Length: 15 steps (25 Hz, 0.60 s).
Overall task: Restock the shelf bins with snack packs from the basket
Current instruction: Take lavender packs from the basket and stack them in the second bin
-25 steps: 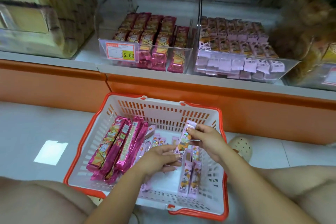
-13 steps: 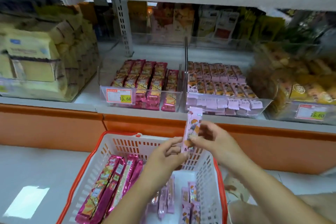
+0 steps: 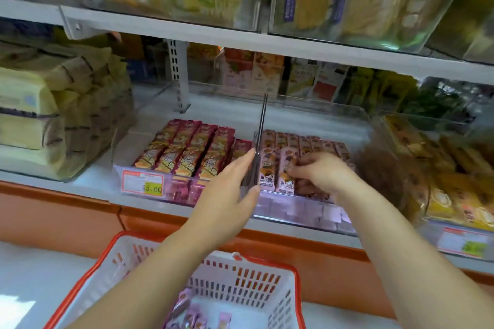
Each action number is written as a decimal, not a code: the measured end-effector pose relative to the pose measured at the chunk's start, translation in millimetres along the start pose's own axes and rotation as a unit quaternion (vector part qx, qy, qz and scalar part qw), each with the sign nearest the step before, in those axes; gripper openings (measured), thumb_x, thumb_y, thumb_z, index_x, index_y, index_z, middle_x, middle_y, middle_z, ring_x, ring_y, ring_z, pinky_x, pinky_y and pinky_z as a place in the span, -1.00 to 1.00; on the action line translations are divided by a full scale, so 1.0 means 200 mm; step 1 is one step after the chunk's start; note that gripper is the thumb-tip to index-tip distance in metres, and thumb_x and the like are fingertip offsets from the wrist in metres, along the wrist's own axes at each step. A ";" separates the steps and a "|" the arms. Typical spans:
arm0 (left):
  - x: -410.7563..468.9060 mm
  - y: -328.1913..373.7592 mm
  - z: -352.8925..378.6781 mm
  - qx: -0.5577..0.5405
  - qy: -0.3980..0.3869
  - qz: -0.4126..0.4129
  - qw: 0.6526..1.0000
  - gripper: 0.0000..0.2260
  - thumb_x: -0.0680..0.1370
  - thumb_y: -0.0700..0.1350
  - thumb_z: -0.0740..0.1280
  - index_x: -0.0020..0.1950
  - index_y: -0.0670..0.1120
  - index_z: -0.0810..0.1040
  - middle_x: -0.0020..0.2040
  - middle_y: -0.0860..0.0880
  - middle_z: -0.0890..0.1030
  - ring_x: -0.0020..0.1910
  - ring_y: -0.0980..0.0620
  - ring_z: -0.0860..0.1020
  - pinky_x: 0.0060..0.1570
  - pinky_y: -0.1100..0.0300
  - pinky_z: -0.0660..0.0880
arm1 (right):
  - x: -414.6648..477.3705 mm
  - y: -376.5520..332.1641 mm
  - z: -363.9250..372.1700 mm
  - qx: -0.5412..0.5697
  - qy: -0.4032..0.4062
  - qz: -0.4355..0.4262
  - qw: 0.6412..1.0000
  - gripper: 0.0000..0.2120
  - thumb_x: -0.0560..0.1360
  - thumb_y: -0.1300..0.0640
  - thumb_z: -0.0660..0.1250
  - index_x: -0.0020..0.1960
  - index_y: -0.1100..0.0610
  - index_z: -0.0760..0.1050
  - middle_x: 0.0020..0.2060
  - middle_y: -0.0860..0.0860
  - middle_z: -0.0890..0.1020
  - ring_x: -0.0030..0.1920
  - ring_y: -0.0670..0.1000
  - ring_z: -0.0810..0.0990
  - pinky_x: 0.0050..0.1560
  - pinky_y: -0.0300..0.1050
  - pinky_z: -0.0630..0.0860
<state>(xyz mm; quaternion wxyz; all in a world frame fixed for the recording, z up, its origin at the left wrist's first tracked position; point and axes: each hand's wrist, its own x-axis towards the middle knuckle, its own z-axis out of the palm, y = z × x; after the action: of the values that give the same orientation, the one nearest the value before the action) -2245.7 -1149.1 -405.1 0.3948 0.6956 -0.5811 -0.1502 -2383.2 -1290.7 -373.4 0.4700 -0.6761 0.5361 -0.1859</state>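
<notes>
My right hand (image 3: pixel 324 173) is inside the clear right shelf bin (image 3: pixel 294 215), its curled fingers pinching a pink snack pack (image 3: pixel 285 177) that lies on the front row of pink packs (image 3: pixel 307 141). With its fingers straight, my left hand (image 3: pixel 231 189) is up against the metal divider (image 3: pixel 261 125) between the two bins and holds nothing. The left bin (image 3: pixel 187 187) holds rows of dark red packs (image 3: pixel 192 152). Below, the white basket with an orange rim (image 3: pixel 270 262) sits on the floor with a few pink packs (image 3: pixel 192 315) in it.
A price tag (image 3: pixel 143 184) hangs on the left bin's front. Yellowish bagged goods (image 3: pixel 40 115) fill the bin to the left, and brown snack bags (image 3: pixel 454 189) the bin to the right. An upper shelf (image 3: pixel 240 43) overhangs the bins. An orange base panel (image 3: pixel 66 219) runs below.
Both hands rose from the basket to the shelf. My right hand carried the pink pack into the right bin; my left hand let go of it and moved to the divider.
</notes>
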 end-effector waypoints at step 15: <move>-0.43 -0.33 0.12 -0.114 0.096 -0.048 0.988 -0.65 0.54 -0.27 0.29 0.25 0.09 0.52 0.12 0.17 0.60 0.10 0.27 0.54 0.10 0.39 0.45 | -0.49 0.02 0.20 0.040 0.096 -0.319 0.942 -0.88 0.57 0.14 0.27 0.05 -0.05 0.50 -0.24 0.00 0.58 -0.28 0.00 0.56 -0.23 -0.12 0.54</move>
<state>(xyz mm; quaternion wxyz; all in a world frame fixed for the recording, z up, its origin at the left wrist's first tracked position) -2240.1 -1078.1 -488.5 0.5175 0.6847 -0.4854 -0.1667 -2391.3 -1184.9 -371.4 0.3588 -0.7714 0.3274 -0.4112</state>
